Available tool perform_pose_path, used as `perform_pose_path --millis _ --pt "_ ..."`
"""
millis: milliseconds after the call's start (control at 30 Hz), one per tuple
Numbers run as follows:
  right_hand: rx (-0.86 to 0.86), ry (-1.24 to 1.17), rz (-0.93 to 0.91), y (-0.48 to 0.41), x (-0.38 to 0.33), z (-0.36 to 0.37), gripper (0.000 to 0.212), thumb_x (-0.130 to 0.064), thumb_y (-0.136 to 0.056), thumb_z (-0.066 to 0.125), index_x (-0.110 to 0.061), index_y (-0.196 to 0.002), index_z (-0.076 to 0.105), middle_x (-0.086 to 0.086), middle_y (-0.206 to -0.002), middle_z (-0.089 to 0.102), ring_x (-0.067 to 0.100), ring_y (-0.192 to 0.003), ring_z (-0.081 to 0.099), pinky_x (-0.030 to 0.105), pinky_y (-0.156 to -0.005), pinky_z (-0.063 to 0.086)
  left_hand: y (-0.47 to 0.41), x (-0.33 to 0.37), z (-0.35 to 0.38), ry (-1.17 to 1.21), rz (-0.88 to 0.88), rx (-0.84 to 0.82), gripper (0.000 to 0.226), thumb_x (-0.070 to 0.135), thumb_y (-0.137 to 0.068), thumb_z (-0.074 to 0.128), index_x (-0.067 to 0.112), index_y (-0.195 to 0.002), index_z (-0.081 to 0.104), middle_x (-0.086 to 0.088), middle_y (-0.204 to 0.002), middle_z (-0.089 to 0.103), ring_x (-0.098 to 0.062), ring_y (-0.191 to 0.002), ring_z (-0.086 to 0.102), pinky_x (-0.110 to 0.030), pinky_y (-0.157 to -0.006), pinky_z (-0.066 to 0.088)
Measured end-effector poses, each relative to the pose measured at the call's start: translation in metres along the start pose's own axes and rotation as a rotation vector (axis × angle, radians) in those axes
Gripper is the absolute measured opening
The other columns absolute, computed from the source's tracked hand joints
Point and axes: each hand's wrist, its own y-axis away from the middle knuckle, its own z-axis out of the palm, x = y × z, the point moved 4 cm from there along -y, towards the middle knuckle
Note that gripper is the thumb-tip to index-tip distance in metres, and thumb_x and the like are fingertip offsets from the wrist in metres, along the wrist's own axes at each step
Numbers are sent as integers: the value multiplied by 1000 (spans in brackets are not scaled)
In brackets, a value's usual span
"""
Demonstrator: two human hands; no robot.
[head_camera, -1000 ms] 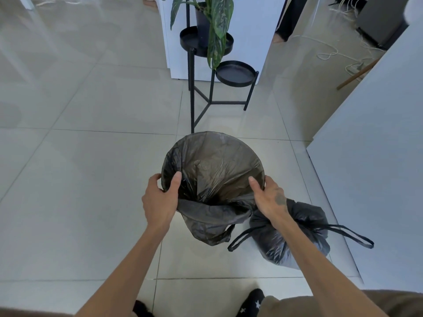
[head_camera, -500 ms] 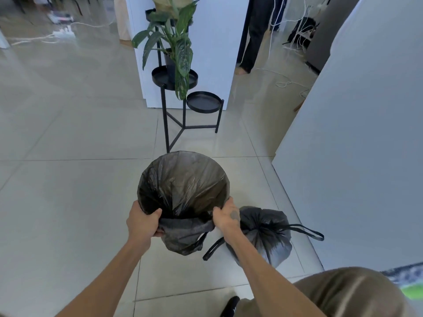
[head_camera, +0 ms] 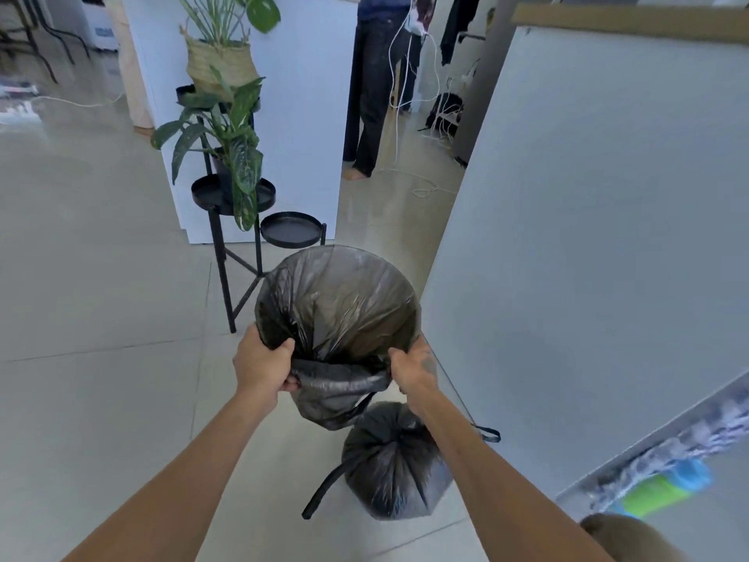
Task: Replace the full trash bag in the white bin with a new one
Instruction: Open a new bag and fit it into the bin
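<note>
At centre frame we see the new thin, translucent dark-grey plastic bag [head_camera: 338,314], its mouth spread round over what we take to be the white bin, whose body the plastic hides entirely. The left hand [head_camera: 261,365] grips the near-left edge of the bag, fingers [head_camera: 283,348] curled and pinching a fold of film; the right hand [head_camera: 413,369] grips the near-right edge likewise, fingers closed on the plastic. A slack band of bag hangs between the hands. Below it, at lower centre, the full, tied black trash bag [head_camera: 395,464] rests on the pale tiled floor [head_camera: 101,298], its drawstring loops trailing. A black metal plant stand [head_camera: 239,253] occupies the upper left. We judge the lining step nearly done. The risks: pulling hard on this thin film could tear it, and uneven tension could slip the far edge off the rim.
</note>
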Motion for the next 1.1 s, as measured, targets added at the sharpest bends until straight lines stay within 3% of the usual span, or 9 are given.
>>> perform_pose_path --millis 133,233,367,467,533,867,1000,1100 --pt "69 -50 37 -53 15 -33 41 -19 -94 55 -11 -133 47 15 -123 63 37 -105 63 44 -77 52 -26 9 66 -17 7 -66 24 13 -95 65 19 -115 54 -15 -98 68 -32 -54 66 -36 -46 60" --pt "92 -82 49 -96 35 -51 35 -17 -94 55 -13 -128 50 17 -118 64 29 -89 57 35 -65 43 -45 5 116 -23 3 -113 23 12 -95 66 18 -115 55 -15 -95 68 -30 -53 65 -33 -43 57" --pt "151 -66 106 -146 68 -68 35 -17 -94 55 -12 -128 51 19 -118 64 32 -89 56 35 -68 44 -64 -15 177 -58 -26 -159 21 13 -96 65 17 -114 55 -16 -95 69 -27 -44 61 -31 -42 56" --pt "153 -62 133 -172 88 -73 33 -17 -93 55 -12 -126 52 17 -109 64 28 -75 55 27 -45 39 -76 -26 206 -72 -34 -183 19 13 -96 64 16 -113 55 -17 -94 69 -24 -40 60 -30 -40 55" --pt "146 -64 166 -188 102 -72 31 -18 -94 55 -12 -124 51 13 -99 60 22 -64 47 23 -39 33 -85 -33 222 -88 -40 -189 18 13 -96 64 16 -111 55 -17 -93 69 -24 -39 59 -30 -40 54" --pt "126 -117 227 -213 119 -74 31 -26 -94 60 -15 -121 53 13 -90 59 22 -61 47 25 -42 35 -102 -54 252 -110 -121 -179 15 11 -96 63 14 -108 55 -20 -89 70 -26 -43 59 -31 -38 55" --pt "35 -186 301 -208 118 -71 27 -26 -95 61 -11 -117 53 10 -69 55 17 -51 44 24 -41 35 -110 -53 250 -143 -118 -114 9 12 -95 62 12 -103 58 -19 -83 69 -25 -38 58 -31 -38 54" --pt "-46 -292 334 -199 117 -71 34 -28 -96 62 -9 -121 50 10 -72 57 15 -50 48 25 -44 43 -113 -49 246 -144 -142 -123 18 16 -95 66 11 -110 59 -19 -85 69 -24 -38 58 -30 -37 53"
